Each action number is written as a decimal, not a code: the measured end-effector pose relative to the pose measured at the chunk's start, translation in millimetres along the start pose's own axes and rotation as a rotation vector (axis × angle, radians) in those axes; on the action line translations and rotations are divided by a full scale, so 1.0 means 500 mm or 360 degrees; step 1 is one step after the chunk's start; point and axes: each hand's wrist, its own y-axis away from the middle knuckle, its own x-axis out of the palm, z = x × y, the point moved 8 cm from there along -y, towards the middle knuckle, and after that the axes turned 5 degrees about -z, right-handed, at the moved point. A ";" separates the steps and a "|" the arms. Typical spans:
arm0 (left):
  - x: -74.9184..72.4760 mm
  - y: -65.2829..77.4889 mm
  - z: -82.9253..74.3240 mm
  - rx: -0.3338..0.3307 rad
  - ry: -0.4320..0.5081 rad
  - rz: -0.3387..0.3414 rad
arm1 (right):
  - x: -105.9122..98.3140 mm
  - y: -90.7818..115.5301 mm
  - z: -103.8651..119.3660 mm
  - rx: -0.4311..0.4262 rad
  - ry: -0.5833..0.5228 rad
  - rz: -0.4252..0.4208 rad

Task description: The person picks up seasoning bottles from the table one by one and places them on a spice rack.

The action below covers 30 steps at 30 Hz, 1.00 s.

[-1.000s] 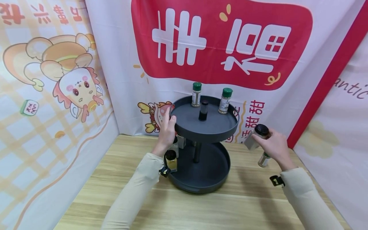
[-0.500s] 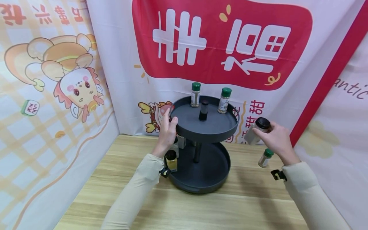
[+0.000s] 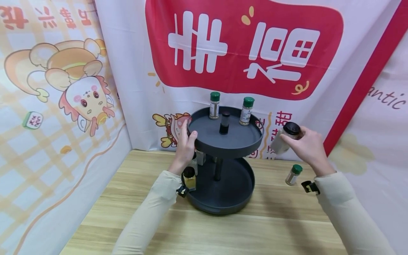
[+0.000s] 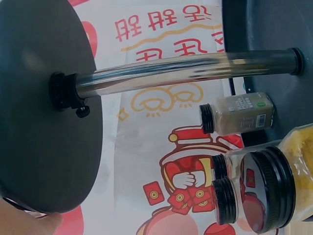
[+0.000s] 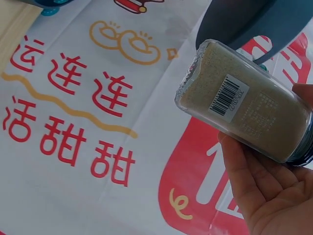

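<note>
My right hand (image 3: 309,147) holds a black-capped glass spice jar (image 3: 282,140) tilted in the air, right of the two-tier turntable rack. In the right wrist view the jar (image 5: 249,103) shows tan powder and a barcode label. My left hand (image 3: 185,148) rests against the left rim of the rack's upper tier (image 3: 229,150), fingers fairly straight. Two green-capped spice bottles (image 3: 214,106) stand on that tier behind the dark post top (image 3: 224,124). On the lower tier (image 3: 229,202), a yellow-filled jar (image 3: 190,180) and several others stand at the left, partly hidden by my left hand.
Another green-capped bottle (image 3: 293,175) stands on the wooden table (image 3: 255,230), below my right hand. A printed cloth (image 3: 134,71) hangs close behind the rack, with further cloths at the left and right.
My right hand has risen slightly with the spice jar, so the green-capped bottle beneath shows fully. The bottles on the upper tier have shifted slightly left. My left hand stays at the rim.
</note>
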 end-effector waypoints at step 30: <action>0.003 0.019 -0.008 -0.0034 -0.0005 -0.0008 | -0.059 -0.047 0.086 -0.0090 -0.0032 -0.0112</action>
